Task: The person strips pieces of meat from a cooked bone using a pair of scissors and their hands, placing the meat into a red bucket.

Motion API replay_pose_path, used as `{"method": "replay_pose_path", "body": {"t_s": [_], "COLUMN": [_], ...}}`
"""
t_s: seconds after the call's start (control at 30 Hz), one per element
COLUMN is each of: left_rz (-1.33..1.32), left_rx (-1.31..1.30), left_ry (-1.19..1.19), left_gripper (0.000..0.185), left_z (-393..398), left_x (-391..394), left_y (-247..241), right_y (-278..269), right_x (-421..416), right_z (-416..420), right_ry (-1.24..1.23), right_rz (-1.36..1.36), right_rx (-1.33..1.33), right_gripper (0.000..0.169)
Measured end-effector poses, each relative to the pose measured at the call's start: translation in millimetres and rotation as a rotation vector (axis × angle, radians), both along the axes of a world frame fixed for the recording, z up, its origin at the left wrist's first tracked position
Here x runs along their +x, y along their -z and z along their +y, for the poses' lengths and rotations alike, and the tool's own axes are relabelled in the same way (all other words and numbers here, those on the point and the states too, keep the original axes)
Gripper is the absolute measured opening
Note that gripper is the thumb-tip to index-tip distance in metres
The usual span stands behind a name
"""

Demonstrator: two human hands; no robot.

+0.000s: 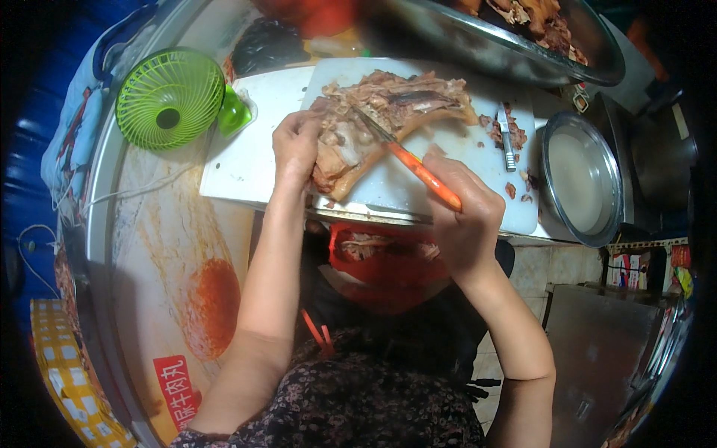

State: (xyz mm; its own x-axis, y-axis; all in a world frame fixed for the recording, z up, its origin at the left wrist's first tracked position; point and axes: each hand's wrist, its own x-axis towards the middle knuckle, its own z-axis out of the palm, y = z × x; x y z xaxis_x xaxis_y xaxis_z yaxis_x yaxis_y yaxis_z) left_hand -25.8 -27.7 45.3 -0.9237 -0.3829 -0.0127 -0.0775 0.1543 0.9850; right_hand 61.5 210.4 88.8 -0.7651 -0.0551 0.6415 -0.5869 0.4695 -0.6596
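My left hand (297, 148) presses on the left end of a large slab of cooked meat (437, 92) with a thick rind along its near edge. The slab lies inner side up on a white cutting board (392, 185). My right hand (468, 193) grips a knife by its orange handle (425, 175). Its narrow dark blade (372, 124) slants up and to the left, with the tip against the meat near the slab's middle left. To the right on the board, a small silver-handled knife (506, 140) rests beside scattered meat scraps (518, 135).
A large steel bowl (538, 64) of meat pieces overhangs the board's back. At the right stands a steel basin (580, 176) of cloudy liquid. A green fan (168, 101) with a white cord is at the left. Below the table edge hangs a red plastic bag (386, 269) holding scraps.
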Motion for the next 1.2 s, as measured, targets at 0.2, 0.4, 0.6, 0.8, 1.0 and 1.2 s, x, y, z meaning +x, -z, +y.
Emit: {"method": "replay_pose_path", "body": {"t_s": [0.2, 0.4, 0.6, 0.8, 1.0, 1.2], "left_rz": [0.081, 0.042, 0.023, 0.009, 0.114, 0.31], "left_rx": [-0.138, -0.196, -0.147, -0.133, -0.161, -0.491], "left_ry": [0.0, -0.009, 0.043, 0.028, -0.03, 0.009], "left_gripper": [0.027, 0.028, 0.029, 0.031, 0.031, 0.038], "left_z": [2.4, 0.6, 5.5, -3.5, -4.9, 23.9], "left_x": [0.6, 0.1, 2.4, 2.4, 19.1, 19.0], "left_y": [9.1, 8.9, -2.2, 4.4, 16.6, 21.2], "right_y": [-8.2, -2.8, 5.8, 19.2, -4.8, -47.9], "right_x": [11.7, 13.8, 15.9, 0.7, 3.1, 30.1], "right_z": [-0.5, -4.9, -12.2, -24.8, -13.7, 38.8], "right_ry": [0.007, -0.009, 0.023, -0.079, -0.049, 0.091], "right_rz": [-0.047, -0.014, 0.059, 0.036, -0.179, -0.54], "right_rx": [0.071, 0.419, 0.66, 0.304, -0.126, -0.43], "right_gripper": [0.027, 0.018, 0.01, 0.022, 0.022, 0.022]}}
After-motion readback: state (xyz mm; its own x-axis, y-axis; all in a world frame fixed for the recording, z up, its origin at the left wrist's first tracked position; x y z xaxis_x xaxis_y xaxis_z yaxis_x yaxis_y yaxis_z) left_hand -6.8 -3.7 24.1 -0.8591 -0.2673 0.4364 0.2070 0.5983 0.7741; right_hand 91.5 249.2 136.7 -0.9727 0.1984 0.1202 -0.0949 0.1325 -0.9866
